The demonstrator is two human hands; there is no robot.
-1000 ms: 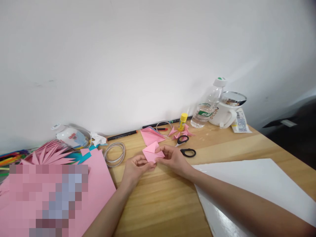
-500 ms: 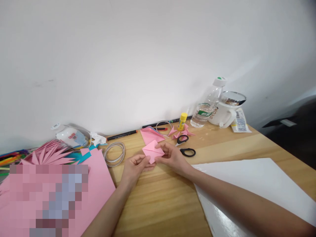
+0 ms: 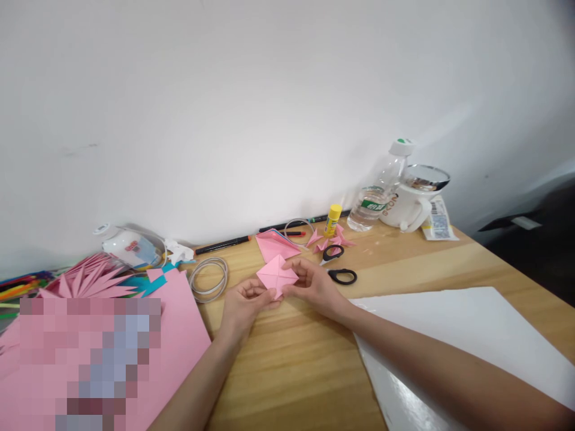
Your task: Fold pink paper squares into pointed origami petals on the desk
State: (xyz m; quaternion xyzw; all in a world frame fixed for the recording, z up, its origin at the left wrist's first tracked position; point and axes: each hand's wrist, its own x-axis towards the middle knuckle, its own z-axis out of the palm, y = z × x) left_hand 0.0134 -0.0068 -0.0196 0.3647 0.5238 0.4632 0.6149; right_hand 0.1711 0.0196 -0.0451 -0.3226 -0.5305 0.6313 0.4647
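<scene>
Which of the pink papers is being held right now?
The small creased diamond, gripped by the left hand and right hand; the other pink papers are in neither.

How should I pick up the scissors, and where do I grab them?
Probably by the black handle loops, coming from the right. The scissors lie with their loops spread open on that side, while the bit of metal blade that shows points left, behind the right hand, which is holding the folded pink paper.
</scene>
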